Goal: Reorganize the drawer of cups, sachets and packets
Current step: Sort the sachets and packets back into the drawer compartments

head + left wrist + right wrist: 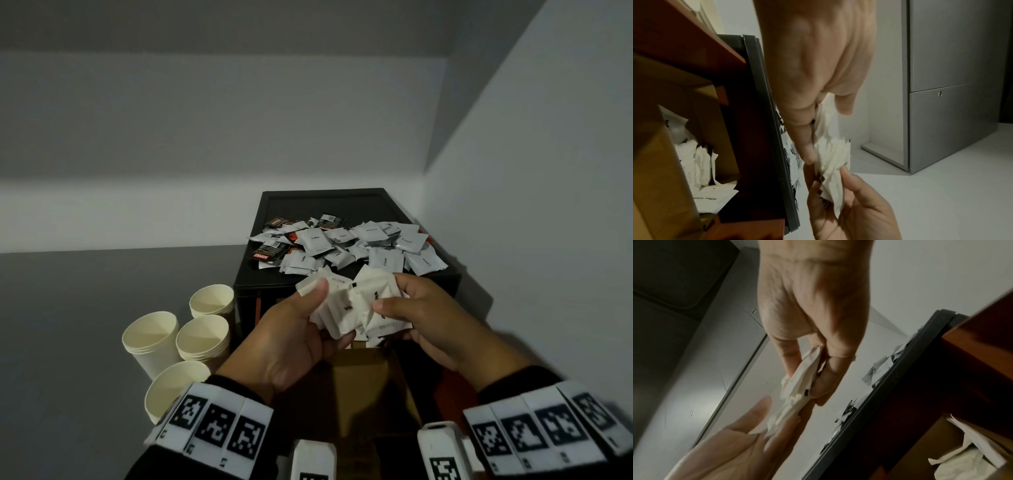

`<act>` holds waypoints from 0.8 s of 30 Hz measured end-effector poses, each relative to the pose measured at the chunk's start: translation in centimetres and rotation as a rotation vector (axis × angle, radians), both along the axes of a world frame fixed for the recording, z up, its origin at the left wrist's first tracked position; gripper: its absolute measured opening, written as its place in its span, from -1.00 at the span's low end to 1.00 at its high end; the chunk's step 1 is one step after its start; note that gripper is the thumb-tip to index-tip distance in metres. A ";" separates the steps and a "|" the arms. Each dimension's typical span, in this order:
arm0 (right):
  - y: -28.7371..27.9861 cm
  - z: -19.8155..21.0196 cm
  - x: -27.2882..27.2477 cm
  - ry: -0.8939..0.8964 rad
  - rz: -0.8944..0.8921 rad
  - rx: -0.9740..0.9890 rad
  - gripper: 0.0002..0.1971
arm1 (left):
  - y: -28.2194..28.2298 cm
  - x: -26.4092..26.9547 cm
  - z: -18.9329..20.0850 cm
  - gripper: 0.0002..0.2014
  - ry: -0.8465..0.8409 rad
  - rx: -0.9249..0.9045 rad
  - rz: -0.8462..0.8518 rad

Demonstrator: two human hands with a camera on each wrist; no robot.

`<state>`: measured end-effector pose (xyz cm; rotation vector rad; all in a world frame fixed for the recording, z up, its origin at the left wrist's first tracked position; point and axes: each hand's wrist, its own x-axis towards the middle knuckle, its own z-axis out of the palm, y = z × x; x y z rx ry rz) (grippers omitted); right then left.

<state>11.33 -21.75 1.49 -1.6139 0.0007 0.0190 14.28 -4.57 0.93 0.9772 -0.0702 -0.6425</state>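
The black cabinet is the landmark: its top carries a loose heap of grey and dark sachets, not yet sorted. Left of the cabinet stand stacked paper cups, already out on the floor. In front of the cabinet the open drawer holds a few white packets in one cardboard compartment. Just above the drawer, the left hand and right hand share a bundle of white sachets, thumbs and fingers pinching it. Judging by this, sorting has barely begun.
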 end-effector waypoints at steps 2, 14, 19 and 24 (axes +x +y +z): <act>0.0 -0.1 0.0 0.020 0.006 -0.021 -0.74 | -0.1 0.0 -0.1 -0.84 -0.063 0.049 0.007; 0.2 0.6 -0.9 -0.160 0.145 -0.641 -0.78 | 0.1 -0.3 0.7 -0.82 -0.010 0.139 -0.048; -0.7 0.6 -0.8 -0.171 0.050 -0.526 -0.81 | 0.3 -0.2 1.0 -0.89 0.101 0.091 0.066; -2.9 0.7 -0.9 -0.158 -0.033 -0.215 -0.70 | 1.0 0.4 0.6 -0.79 0.141 0.024 0.003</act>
